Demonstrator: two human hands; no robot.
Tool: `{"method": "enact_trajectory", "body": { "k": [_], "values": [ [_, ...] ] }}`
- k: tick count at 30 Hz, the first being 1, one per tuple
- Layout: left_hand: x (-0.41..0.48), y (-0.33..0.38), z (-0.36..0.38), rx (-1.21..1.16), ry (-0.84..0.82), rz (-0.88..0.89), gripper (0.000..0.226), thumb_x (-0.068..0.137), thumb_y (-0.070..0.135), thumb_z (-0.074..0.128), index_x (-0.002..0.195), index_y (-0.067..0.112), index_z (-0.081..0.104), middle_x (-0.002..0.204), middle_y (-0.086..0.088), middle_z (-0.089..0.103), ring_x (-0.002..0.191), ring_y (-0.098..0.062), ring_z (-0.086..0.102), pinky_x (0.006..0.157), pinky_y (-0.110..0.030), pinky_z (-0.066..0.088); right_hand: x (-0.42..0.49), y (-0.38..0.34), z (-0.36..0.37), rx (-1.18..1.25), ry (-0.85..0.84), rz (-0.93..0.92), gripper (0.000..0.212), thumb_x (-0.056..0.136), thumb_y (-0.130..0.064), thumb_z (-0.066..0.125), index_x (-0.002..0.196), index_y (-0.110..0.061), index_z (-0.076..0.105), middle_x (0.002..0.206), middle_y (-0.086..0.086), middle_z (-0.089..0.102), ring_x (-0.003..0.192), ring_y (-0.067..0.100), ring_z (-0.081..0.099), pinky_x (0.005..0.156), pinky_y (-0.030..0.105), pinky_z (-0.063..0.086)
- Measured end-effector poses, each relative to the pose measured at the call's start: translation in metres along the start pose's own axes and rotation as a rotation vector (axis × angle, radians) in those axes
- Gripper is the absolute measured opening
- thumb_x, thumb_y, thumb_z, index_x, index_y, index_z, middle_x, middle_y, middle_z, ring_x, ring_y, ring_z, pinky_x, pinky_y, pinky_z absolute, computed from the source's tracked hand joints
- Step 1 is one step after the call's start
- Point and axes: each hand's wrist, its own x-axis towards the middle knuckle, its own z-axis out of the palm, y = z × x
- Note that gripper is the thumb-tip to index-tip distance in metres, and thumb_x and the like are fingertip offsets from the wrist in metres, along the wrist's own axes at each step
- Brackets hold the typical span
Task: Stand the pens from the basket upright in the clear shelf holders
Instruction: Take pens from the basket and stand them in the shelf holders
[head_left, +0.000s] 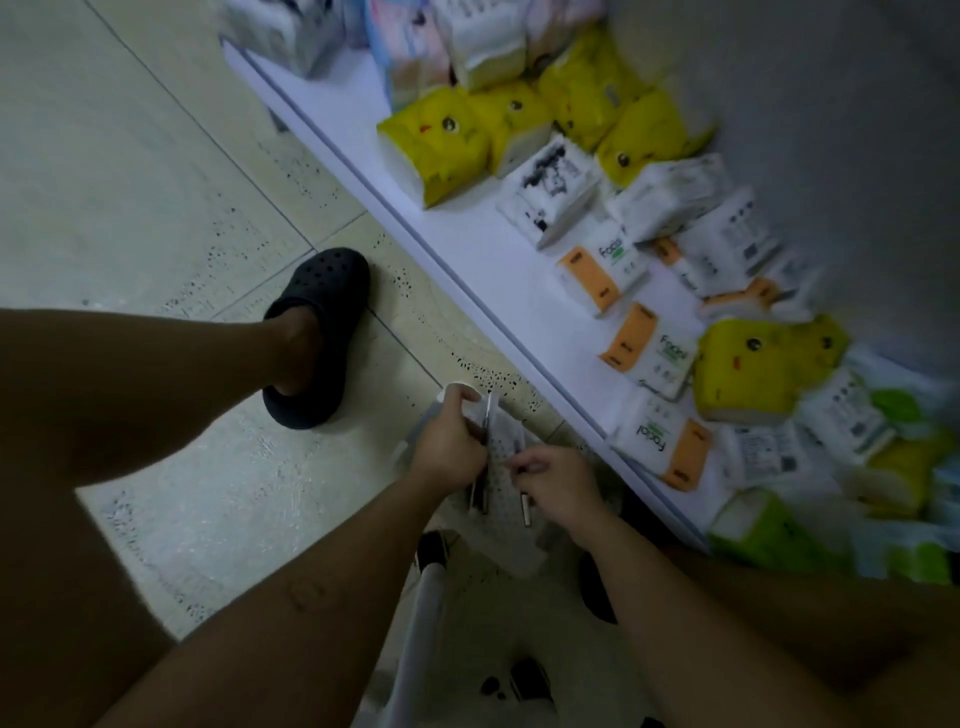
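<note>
In the lower middle of the frame both hands work over what seems to be a white perforated plastic basket (503, 453) sitting on the pale tiled floor (156, 208); motion blur makes its outline hard to read. The left hand (451, 448) is curled round a small bundle of slim dark pens (479, 493), whose ends stick out above and below the fist. The right hand (557, 488), just beside it, pinches a single dark pen (525, 508) between thumb and fingertips. The clear holders are not in view.

The step in hand looks like gathering pens for the trip to the holders. It would go best if the right hand fed its pen into the left-hand bundle with all tips pointing the same way, so each pen can later drop in upright without being turned. The bundle should stay small enough that none slips out.

To the right runs a low white shelf (467, 249) stacked with yellow tissue packs (436, 150) and white and orange ones (602, 275). A black clog (317, 332) stands at centre left.
</note>
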Motion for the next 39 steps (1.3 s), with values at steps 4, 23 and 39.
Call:
{"method": "enact_trajectory", "body": {
  "k": [4,23,39],
  "values": [
    [-0.024,0.029,-0.016,0.024,-0.024,0.091,0.076,0.079,-0.006,0.063,0.138,0.034,0.036,0.089,-0.005,0.063,0.08,-0.03,0.066,0.07,-0.052,0.057,-0.031,-0.021,-0.018,0.036,0.033,-0.104,0.024,0.083,-0.005,0.069,0.083,-0.029,0.069,0.087,-0.01,0.07,0.088,0.011,0.067,0.08,0.03,0.055],
    [-0.161,0.211,-0.032,0.026,0.073,0.809,0.041,0.093,0.018,0.058,0.129,0.036,0.049,0.087,-0.001,0.065,0.075,-0.017,0.068,0.072,-0.048,0.057,-0.206,-0.102,-0.142,0.246,0.434,-0.664,0.019,0.092,-0.011,0.063,0.104,-0.025,0.061,0.079,0.004,0.071,0.075,0.011,0.069,0.079,0.036,0.055],
    [-0.272,0.374,-0.002,0.138,-0.057,1.299,0.054,0.093,0.014,0.062,0.132,0.047,0.042,0.096,0.0,0.058,0.076,-0.013,0.069,0.063,-0.027,0.055,-0.347,-0.117,-0.27,0.232,0.91,-1.062,0.06,0.091,-0.018,0.065,0.126,-0.061,0.043,0.094,-0.002,0.06,0.08,0.011,0.068,0.075,0.035,0.059]
  ]
}}
